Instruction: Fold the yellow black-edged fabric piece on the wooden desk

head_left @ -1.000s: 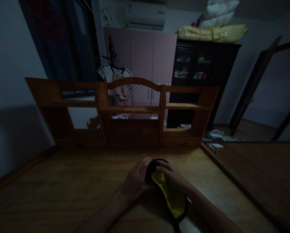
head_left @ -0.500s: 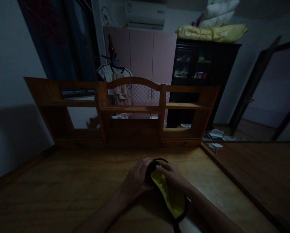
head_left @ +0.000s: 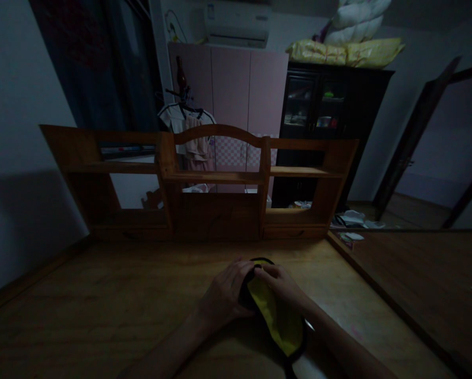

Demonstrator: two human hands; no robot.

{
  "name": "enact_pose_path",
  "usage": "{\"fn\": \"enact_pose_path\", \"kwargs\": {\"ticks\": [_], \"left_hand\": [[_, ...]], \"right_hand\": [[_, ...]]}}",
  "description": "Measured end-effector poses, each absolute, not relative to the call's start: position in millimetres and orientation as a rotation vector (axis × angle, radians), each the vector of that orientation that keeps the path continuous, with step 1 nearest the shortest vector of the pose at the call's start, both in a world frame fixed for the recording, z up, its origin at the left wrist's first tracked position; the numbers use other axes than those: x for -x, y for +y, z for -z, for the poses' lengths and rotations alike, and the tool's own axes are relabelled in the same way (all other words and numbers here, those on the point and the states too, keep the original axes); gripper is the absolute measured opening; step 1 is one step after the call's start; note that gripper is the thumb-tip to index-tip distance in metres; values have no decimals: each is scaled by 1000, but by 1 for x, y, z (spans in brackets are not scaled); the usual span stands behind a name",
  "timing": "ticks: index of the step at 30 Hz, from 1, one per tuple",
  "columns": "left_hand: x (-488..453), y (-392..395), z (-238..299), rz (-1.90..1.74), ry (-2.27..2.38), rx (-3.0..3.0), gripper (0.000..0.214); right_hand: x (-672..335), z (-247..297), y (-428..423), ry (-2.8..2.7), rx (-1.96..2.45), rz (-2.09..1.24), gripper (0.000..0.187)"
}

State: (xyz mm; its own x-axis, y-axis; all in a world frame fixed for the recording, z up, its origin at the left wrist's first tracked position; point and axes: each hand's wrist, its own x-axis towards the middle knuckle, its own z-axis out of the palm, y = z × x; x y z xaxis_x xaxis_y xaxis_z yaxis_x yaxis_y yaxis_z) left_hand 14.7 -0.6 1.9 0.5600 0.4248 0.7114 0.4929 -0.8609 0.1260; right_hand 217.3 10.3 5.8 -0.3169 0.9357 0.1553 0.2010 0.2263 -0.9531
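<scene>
In the head view, the yellow cloth piece [head_left: 279, 322] with black edging [head_left: 299, 353] is between the two hands, low over the near middle of the bench [head_left: 101, 295]; whether its underside rests on the wood is too dark to tell. The left hand [head_left: 228, 292] wraps the upper-left end, its grip curled round the dark material [head_left: 247, 295] there, fingers over the far side and thumb nearer the body. The right hand [head_left: 281, 284] comes in from the other side, its grip pinching the top edge close to the left fingertips. Probably the left steadies the limp cloth while the right works at the rim, and so close a hold would keep that end from folding away. The low position likely suits forearms slanting in over the bench.

The long axis runs aslant: the narrow, held end points away from the person, toward the wooden shelf unit [head_left: 264, 173], and the broad, rounded end comes back toward the person and to the right, below the right wrist. From that end a dark strap [head_left: 289, 368] trails toward the person. The yellow face is turned upward.
</scene>
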Motion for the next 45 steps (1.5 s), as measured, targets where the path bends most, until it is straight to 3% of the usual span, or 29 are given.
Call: {"fn": "enact_pose_path", "kwargs": {"ticks": [45], "left_hand": [[-13, -1, 0, 1074, -732, 2741, 89]], "right_hand": [[-217, -4, 10, -1665, 1048, -1125, 50]]}}
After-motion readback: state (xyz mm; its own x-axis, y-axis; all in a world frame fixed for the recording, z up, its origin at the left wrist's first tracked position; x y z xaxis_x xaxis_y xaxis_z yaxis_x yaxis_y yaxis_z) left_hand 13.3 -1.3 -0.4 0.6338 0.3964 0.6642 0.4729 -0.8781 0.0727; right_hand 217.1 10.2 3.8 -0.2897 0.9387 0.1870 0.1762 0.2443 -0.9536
